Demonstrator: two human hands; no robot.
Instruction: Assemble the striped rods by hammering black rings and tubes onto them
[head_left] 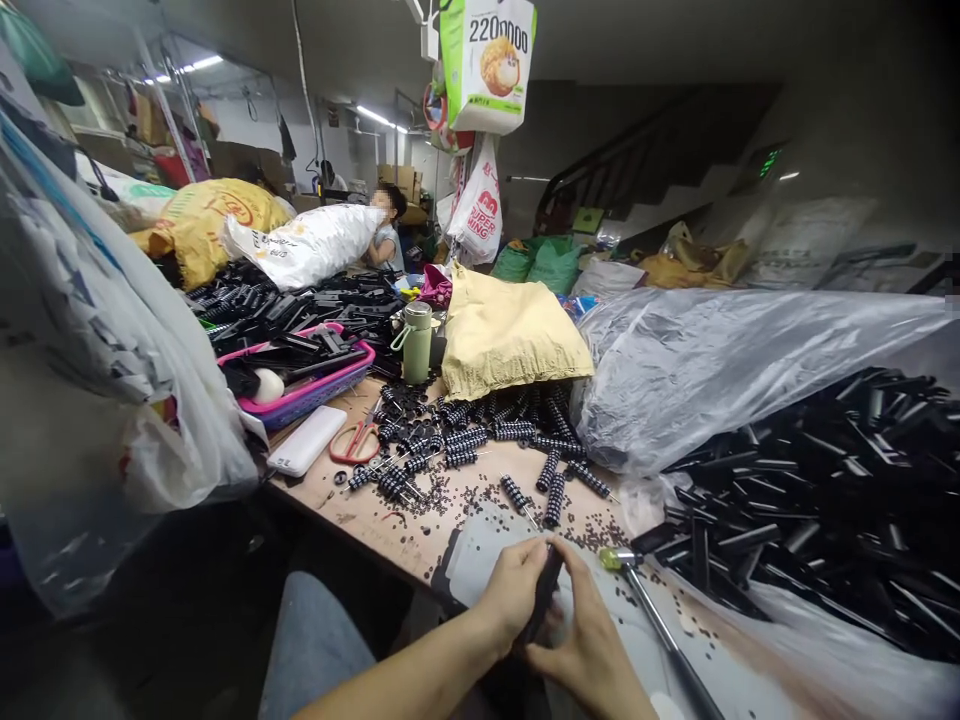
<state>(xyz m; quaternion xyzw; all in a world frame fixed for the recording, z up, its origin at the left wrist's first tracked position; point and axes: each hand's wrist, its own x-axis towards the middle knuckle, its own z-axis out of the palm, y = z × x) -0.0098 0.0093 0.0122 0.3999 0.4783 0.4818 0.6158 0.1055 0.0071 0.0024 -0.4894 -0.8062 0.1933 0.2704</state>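
Head view: at six o'clock, by the table's [360, 515] near edge, the left hand [514, 592] and right hand [589, 650] close together around one slim black part [546, 585]. A metal-shafted tool [660, 625] lies just beside them at three o'clock. Ribbed black coils [465, 440] are scattered at twelve, and red scissors [356, 440] lie at ten.
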